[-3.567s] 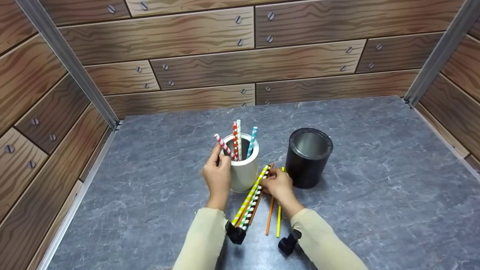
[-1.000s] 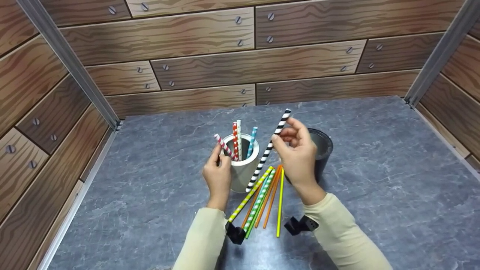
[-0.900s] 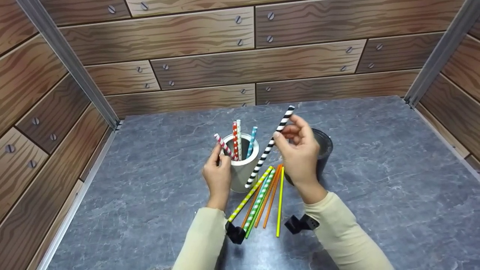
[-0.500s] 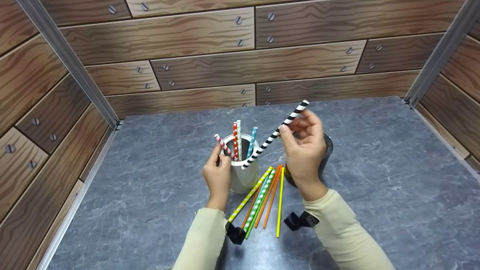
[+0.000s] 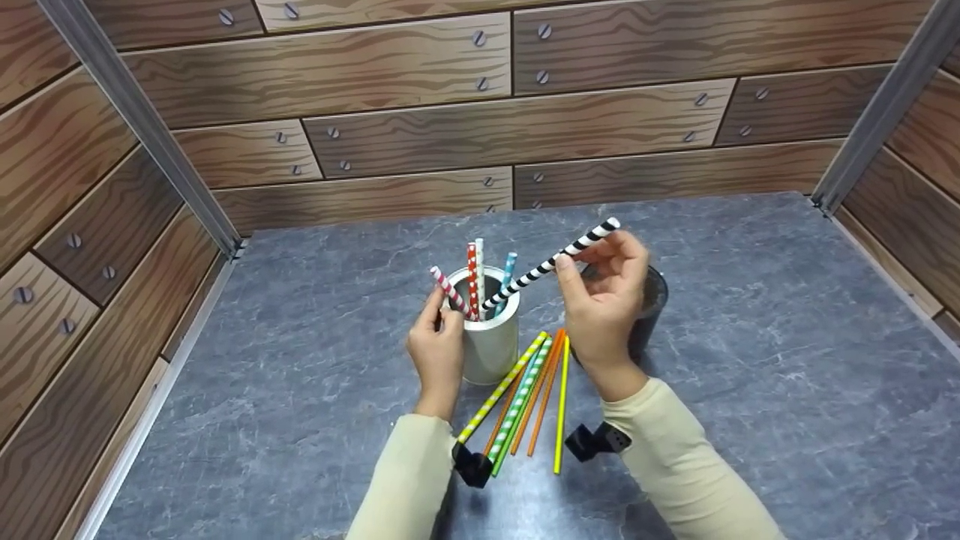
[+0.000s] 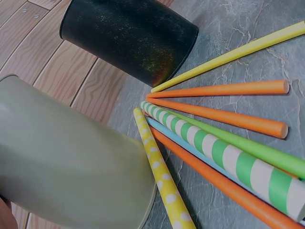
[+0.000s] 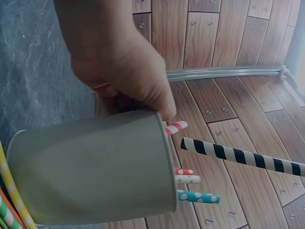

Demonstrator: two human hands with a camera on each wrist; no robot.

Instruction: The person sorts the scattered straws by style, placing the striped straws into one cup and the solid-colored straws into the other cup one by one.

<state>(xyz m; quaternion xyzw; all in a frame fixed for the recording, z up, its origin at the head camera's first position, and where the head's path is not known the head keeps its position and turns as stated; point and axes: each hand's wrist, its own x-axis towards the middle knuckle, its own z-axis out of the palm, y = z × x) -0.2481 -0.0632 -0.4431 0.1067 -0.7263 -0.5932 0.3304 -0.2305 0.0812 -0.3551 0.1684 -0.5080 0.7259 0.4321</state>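
My right hand [image 5: 606, 296] pinches a black-and-white striped paper straw [image 5: 541, 268] near its upper part. The straw slants, its lower end just above the mouth of a white cup [image 5: 491, 356]; in the right wrist view that end is apart from the rim. My left hand [image 5: 436, 356] grips the cup's left side at the rim. Inside the cup lean a pink-striped straw [image 7: 177, 127], a red dotted straw [image 5: 472, 274], a pale patterned straw [image 5: 481, 270] and a blue dotted straw [image 7: 199, 197]. In front of the cup lie several straws, among them a green-striped straw [image 6: 219, 151] and a yellow dotted straw [image 6: 159, 169].
A black cup [image 6: 133, 38] stands to the right of the white one, partly hidden behind my right hand in the head view. Orange straws [image 6: 224, 117] and a plain yellow straw [image 5: 561, 409] lie on the grey marbled table [image 5: 300, 360]. Wood-patterned walls [image 5: 405, 67] enclose the table.
The right hand has lifted the black-and-white straw from the pile, raised and tilted it, and brought its lower end over the white cup's mouth. My left hand has stayed at the cup.
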